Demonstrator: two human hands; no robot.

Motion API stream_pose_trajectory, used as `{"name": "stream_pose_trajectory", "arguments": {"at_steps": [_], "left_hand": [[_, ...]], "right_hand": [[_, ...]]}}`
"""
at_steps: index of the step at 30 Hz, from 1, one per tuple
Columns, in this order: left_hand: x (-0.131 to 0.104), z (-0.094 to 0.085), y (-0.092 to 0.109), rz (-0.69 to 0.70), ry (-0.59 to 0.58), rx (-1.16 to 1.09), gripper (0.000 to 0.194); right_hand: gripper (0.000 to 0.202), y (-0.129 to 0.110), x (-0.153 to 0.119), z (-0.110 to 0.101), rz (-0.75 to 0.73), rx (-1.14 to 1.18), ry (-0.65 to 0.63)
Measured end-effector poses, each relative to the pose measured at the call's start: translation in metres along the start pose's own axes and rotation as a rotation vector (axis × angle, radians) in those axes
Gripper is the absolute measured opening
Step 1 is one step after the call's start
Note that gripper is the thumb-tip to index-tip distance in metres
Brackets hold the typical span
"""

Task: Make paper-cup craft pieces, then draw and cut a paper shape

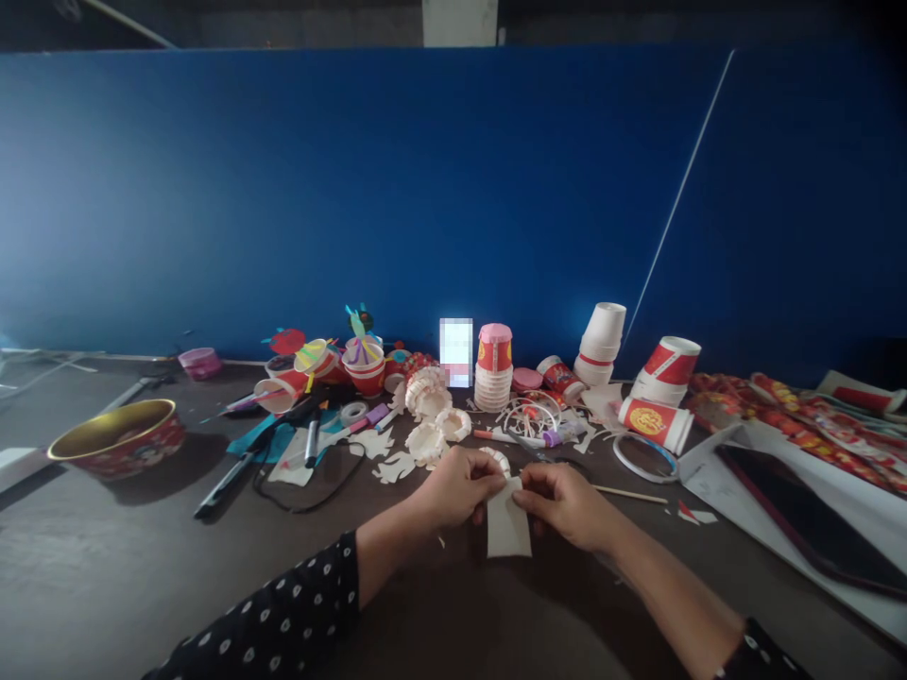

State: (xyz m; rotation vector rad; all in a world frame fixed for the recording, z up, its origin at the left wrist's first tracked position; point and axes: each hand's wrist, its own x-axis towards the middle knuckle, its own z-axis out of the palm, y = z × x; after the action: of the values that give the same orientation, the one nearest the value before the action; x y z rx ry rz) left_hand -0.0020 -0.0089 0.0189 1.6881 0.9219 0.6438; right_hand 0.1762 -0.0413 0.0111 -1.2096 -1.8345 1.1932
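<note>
A pale piece of paper (508, 527) hangs between my two hands, just above the dark table. My left hand (460, 484) pinches its upper left edge between thumb and fingers. At the upper right edge, my right hand (565, 501) grips the same piece, thumb in front. A small white curled piece (496, 459) shows just behind the paper's top; whether it is joined to it I cannot tell. Close behind my hands lie white cut paper-cup pieces (426, 442) and torn scraps (397, 467).
A stack of paper cups (492, 387) stands behind my hands, with more cups (601, 345) to the right. A gold-lined bowl (117, 442), a black marker (312, 442) and a cutter (231, 484) lie left. A phone (808, 515) rests on white card at right, near a wooden stick (630, 494).
</note>
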Motion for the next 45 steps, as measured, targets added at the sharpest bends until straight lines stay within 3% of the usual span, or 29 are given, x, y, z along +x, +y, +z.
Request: {"name": "stream_pose_trajectory", "arguments": {"at_steps": [5, 9, 16, 20, 24, 25, 27, 31, 36, 40, 45], "left_hand": [[-0.004, 0.001, 0.003, 0.031, 0.002, 0.046, 0.015], [-0.005, 0.006, 0.002, -0.056, -0.002, 0.101, 0.014], [-0.006, 0.011, -0.007, -0.207, -0.074, 0.139, 0.017], [-0.009, 0.009, -0.004, -0.219, -0.121, 0.319, 0.018], [-0.018, 0.011, 0.009, -0.060, 0.148, 0.863, 0.011], [-0.022, 0.014, 0.012, -0.045, 0.140, 0.936, 0.014], [-0.030, 0.021, 0.016, 0.018, 0.042, 1.011, 0.017], [-0.046, 0.036, 0.009, 0.309, -0.227, 1.131, 0.013], [-0.056, 0.045, -0.005, 0.408, -0.213, 1.222, 0.013], [-0.056, 0.047, -0.010, 0.421, -0.201, 1.209, 0.014], [-0.055, 0.049, -0.014, 0.430, -0.172, 1.199, 0.031]], "right_hand": [[0.026, -0.004, 0.000, 0.000, -0.007, -0.021, 0.065], [0.018, -0.007, 0.000, 0.003, 0.135, -0.045, 0.074], [0.017, -0.003, 0.000, 0.006, 0.248, -0.132, 0.004], [0.014, 0.006, 0.000, 0.003, 0.258, -0.203, -0.028], [0.013, 0.013, 0.000, 0.000, 0.263, -0.275, -0.047], [0.013, 0.014, 0.000, 0.000, 0.267, -0.286, -0.054], [0.014, 0.015, 0.000, 0.000, 0.271, -0.306, -0.064], [0.015, 0.013, -0.003, -0.001, 0.255, -0.355, -0.051], [0.026, 0.009, -0.003, -0.011, 0.230, -0.447, 0.121], [0.024, 0.012, 0.006, -0.022, -0.011, -0.804, 0.543], [0.026, 0.021, 0.023, -0.027, -0.102, -0.973, 0.563]]}}
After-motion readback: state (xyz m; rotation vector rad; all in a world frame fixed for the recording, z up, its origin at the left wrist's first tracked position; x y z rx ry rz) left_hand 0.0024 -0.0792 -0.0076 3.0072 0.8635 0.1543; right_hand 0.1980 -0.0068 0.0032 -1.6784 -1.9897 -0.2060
